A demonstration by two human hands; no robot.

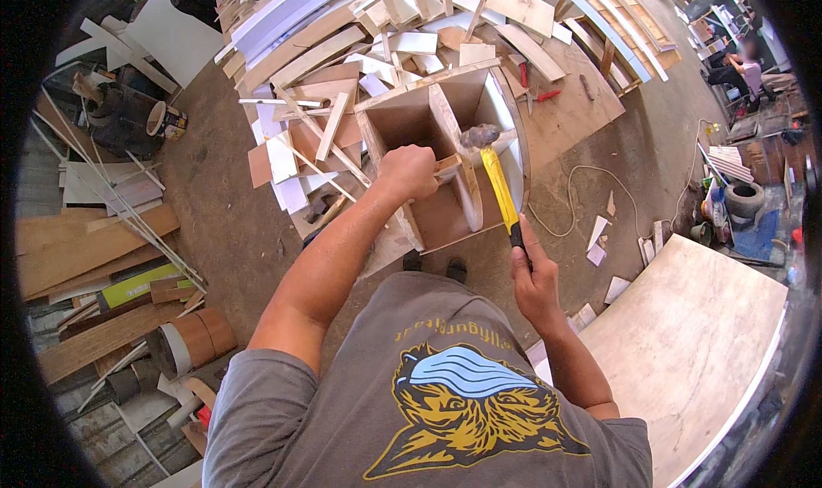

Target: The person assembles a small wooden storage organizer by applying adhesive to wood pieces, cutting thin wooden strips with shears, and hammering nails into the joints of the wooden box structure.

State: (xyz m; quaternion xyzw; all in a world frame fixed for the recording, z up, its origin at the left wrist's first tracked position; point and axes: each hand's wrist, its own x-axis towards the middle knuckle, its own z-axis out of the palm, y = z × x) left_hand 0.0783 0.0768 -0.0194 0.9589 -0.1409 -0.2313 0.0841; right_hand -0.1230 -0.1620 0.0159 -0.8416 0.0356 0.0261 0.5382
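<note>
My right hand [534,274] is wrapped round the black grip of a hammer [498,184]. Its handle is yellow, and its metal head is over the right compartment of an open wooden box [385,97]. A curved upright divider [447,120] splits this box, and its right side is curved. Over the left compartment my left hand [409,173] is closed, knuckles up, on a short wood strip [447,164] that reaches to the divider. The hand hides the strip's other end. Hammer head and strip are apart.
Wood offcuts [334,124] crowd the workbench left of and beyond the box. Red-handled pliers [545,96] lie to its right. A thin cable [591,169] runs over the floor. A large plywood sheet [685,351] stands at right; boards [94,248] are stacked left. Another person [743,68] sits far right.
</note>
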